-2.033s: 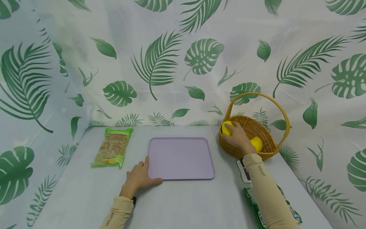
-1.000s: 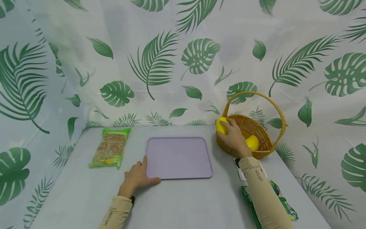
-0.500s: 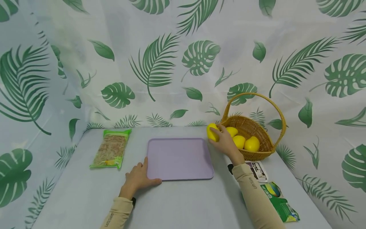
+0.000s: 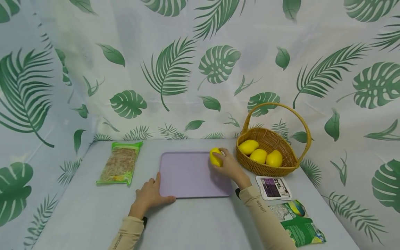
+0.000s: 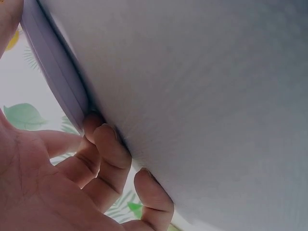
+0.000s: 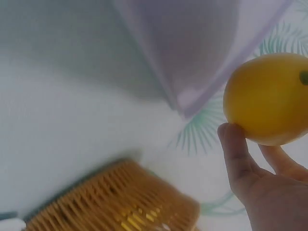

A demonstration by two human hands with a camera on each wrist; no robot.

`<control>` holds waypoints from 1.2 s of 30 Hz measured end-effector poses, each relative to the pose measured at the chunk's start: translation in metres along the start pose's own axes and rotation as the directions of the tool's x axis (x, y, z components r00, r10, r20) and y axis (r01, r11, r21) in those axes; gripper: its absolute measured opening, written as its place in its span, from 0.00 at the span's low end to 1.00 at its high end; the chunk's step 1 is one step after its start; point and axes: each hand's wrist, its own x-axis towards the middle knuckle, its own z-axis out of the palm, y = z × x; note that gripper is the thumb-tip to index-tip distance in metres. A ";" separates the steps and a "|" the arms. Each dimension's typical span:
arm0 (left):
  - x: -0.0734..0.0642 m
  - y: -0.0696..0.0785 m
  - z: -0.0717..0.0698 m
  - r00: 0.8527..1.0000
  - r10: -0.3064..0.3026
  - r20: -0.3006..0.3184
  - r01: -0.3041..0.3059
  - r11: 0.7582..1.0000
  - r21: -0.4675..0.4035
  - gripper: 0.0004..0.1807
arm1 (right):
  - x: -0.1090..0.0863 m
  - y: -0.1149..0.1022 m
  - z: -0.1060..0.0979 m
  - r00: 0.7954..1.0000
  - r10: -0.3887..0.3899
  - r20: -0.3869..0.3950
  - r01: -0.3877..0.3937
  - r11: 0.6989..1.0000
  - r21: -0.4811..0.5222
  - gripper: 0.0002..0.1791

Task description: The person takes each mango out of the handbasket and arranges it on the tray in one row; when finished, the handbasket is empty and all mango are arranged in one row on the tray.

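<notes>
My right hand [image 4: 230, 166] holds a yellow lemon [image 4: 216, 157] over the right part of a pale purple tray [image 4: 187, 173]. In the right wrist view the lemon [image 6: 269, 98] is smooth, with a dark green stem spot, and fingertips press against its lower side. At the tray's near left corner rests my left hand [image 4: 150, 194], its thumb along the front edge and its index finger along the left edge. The left wrist view shows other fingers [image 5: 113, 159] bent against the table beside the tray rim [image 5: 57, 67]. Three more lemons [image 4: 258, 156] lie in a wicker basket [image 4: 265, 171].
The basket's tall handle [image 4: 304, 121] arches up at the back right. In front of it lie a white packet with a dark label [image 4: 274, 188] and a green packet [image 4: 300, 227]. A clear bag with green ends [image 4: 120, 162] lies left. Leaf-patterned sheets [image 4: 175, 114] enclose the table.
My right hand has lifted a lemon out of the basket and carried it left, over the tray. The left hand stays at the tray's corner.
</notes>
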 end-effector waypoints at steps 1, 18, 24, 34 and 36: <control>0.000 0.000 0.000 1.000 0.001 -0.001 -0.001 1.000 -0.003 0.70 | 0.001 -0.001 0.002 1.000 -0.002 0.006 0.002 1.000 -0.004 0.30; 0.001 0.000 0.002 1.000 0.001 -0.006 -0.001 1.000 -0.004 0.70 | 0.008 -0.013 0.020 0.993 0.047 0.111 -0.051 0.998 0.032 0.31; 0.001 -0.001 0.001 1.000 -0.007 -0.008 0.007 1.000 -0.012 0.69 | 0.015 -0.017 0.025 0.987 0.072 0.142 -0.077 0.996 0.036 0.33; 0.002 0.000 0.000 1.000 -0.009 -0.004 0.009 1.000 -0.009 0.70 | 0.026 -0.033 0.031 0.977 0.058 0.206 -0.067 0.997 0.038 0.37; 0.001 0.000 0.000 1.000 -0.008 -0.004 0.008 1.000 -0.009 0.70 | 0.028 -0.036 0.032 0.973 0.058 0.223 -0.069 0.997 0.041 0.38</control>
